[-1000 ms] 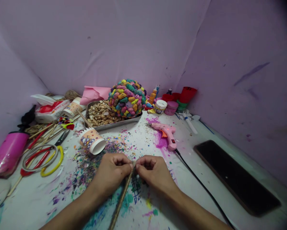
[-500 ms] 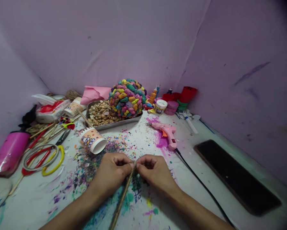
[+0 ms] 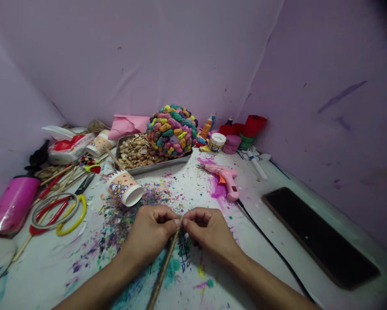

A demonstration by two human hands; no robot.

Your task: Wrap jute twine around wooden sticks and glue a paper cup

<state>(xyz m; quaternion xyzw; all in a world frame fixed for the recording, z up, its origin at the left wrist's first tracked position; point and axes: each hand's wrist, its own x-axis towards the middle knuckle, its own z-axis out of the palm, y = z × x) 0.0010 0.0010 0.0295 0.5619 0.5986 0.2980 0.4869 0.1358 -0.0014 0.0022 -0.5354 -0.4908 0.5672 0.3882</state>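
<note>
A long thin brown stick (image 3: pixel 165 271) runs from the bottom edge of the head view up to my fingertips; its surface looks rough, as if wound with twine. My left hand (image 3: pixel 153 230) pinches its far end between thumb and forefinger. Right beside that tip, my right hand (image 3: pixel 209 230) is closed in a pinch, its fingertips touching or nearly touching the left ones. Whatever the right fingers grip is too small and hidden to make out. Both hands are low over the paint-spattered white table (image 3: pixel 99 267).
Ahead stand a paper cup (image 3: pixel 125 189) on its side and a metal tray (image 3: pixel 154 167) with shells and a colourful ball (image 3: pixel 172 131). A pink glue gun (image 3: pixel 224 176) with its cord and a phone (image 3: pixel 319 237) lie right. Scissors (image 3: pixel 80 185) and bangles (image 3: pixel 55 211) lie left.
The hands and the stick keep almost the same place and pinch. Only a very slight shift of the view shows.
</note>
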